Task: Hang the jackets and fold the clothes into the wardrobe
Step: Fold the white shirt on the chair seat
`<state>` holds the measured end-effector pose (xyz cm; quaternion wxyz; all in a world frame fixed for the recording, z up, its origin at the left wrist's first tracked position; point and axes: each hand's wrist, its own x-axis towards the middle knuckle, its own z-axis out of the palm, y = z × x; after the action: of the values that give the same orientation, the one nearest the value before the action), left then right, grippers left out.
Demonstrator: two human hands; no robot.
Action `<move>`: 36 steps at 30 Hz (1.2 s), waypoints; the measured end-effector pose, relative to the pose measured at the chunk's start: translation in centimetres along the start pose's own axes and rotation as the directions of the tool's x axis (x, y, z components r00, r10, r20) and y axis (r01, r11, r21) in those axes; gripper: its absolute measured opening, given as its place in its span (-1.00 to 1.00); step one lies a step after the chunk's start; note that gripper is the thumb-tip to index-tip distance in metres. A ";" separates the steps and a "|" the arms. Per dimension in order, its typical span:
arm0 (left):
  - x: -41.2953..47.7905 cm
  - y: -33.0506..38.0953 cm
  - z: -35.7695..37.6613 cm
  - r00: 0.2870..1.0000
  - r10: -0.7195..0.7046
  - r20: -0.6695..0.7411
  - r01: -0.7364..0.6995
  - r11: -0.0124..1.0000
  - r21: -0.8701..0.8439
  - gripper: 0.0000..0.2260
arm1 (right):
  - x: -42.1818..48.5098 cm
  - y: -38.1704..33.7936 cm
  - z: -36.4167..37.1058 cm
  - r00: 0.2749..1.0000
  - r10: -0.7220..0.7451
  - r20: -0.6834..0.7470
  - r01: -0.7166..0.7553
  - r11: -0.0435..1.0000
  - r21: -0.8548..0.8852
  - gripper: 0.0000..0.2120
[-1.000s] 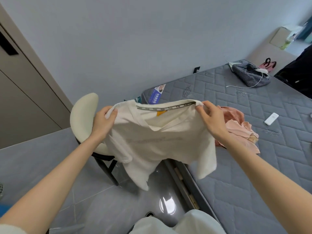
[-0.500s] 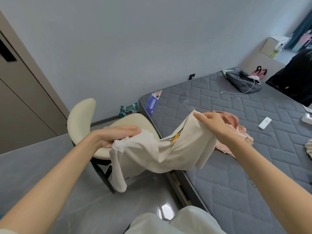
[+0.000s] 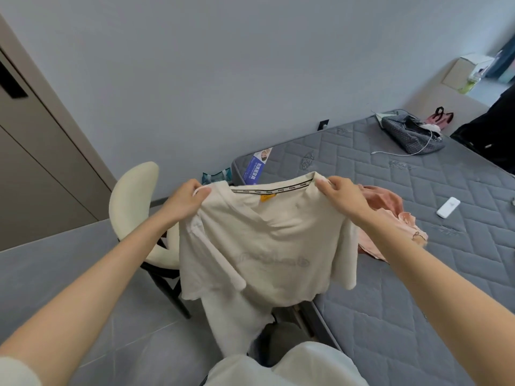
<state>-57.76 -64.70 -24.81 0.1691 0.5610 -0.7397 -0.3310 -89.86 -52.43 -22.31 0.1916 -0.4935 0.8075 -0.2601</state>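
Now both hands pinch the shirt (image 3: 267, 246) at its shoulders: my left hand (image 3: 186, 201) and right hand (image 3: 344, 195). It hangs spread between chair (image 3: 131, 196) and mattress (image 3: 418, 274), pink garment (image 3: 390, 215) behind.

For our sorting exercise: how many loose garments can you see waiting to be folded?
2: the cream T-shirt held up by the left hand and right hand, and a pink garment crumpled on the mattress. The dark shape at far right may be another.
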 end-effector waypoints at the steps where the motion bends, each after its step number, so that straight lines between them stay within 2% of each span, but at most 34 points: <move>1: 0.5 -0.4 0.2 1.000 0.014 0.020 -0.014 0.999 0.038 -0.80 | 1.0 0.1 0.4 1.000 -0.012 0.020 0.012 0.999 -0.033 -0.64; 3: 1.6 -1.3 0.6 0.999 0.027 0.029 -0.029 0.995 0.097 -0.82 | 3.0 0.3 1.2 0.998 -0.036 0.057 0.040 0.997 -0.071 -0.69; 7: 4.7 -3.2 1.0 0.998 0.038 -0.052 -0.028 0.983 0.182 -0.78 | 7.8 1.0 3.4 0.994 -0.070 0.081 0.082 0.984 -0.160 -0.81; 9: 7.0 -4.0 1.3 0.997 0.030 -0.075 -0.014 0.978 0.208 -0.80 | 10.8 1.4 4.9 0.994 -0.074 0.083 0.089 0.977 -0.193 -0.79; 14: 13.1 -5.7 2.8 0.986 -0.126 -0.109 0.147 0.968 0.204 -0.88 | 19.0 2.0 8.7 0.987 -0.035 0.155 0.063 0.982 -0.177 -0.83; 16: 15.3 -6.2 3.9 0.968 -0.232 -0.097 0.244 0.960 0.136 -0.87 | 21.6 2.3 10.1 0.981 -0.019 0.192 0.054 0.983 -0.178 -0.86; 18: 17.7 -6.6 5.0 0.919 -0.386 -0.085 0.377 0.920 -0.104 -0.89 | 24.1 2.5 11.4 0.976 -0.019 0.218 0.062 0.979 -0.192 -0.86; 20: 20.3 -7.0 6.0 0.843 -0.536 -0.046 0.479 0.786 -0.392 -0.91 | 26.4 2.5 12.5 0.976 -0.030 0.217 0.074 0.977 -0.200 -0.88; 22: 22.7 -7.6 7.0 0.796 -0.604 -0.034 0.499 0.688 -0.527 -0.93 | 28.4 2.4 13.6 0.977 -0.033 0.212 0.077 0.977 -0.200 -0.89; 26: 27.5 -9.4 9.2 0.768 -0.638 -0.055 0.512 0.662 -0.547 -0.88 | 32.6 2.1 16.0 0.982 0.029 0.186 0.011 0.978 -0.211 -0.86; 29: 30.8 -11.7 10.9 0.745 -0.666 -0.031 0.551 0.642 -0.533 -0.97 | 35.8 2.1 18.4 0.980 0.101 0.169 -0.062 0.972 -0.226 -0.80; 32: 33.8 -14.6 13.1 0.735 -0.678 -0.012 0.577 0.634 -0.515 -0.86 | 38.7 2.4 21.3 0.960 0.203 0.192 -0.179 0.975 -0.132 -0.79; 36: 37.2 -17.8 16.2 0.761 -0.648 -0.028 0.542 0.660 -0.521 -0.85 | 41.9 3.5 26.0 0.953 0.235 0.193 -0.242 0.970 0.015 -0.75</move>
<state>-66.70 -97.63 -53.13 0.2626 0.7438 -0.3842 -0.4798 -96.02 -94.71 -47.28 0.3071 -0.4112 0.8341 -0.2024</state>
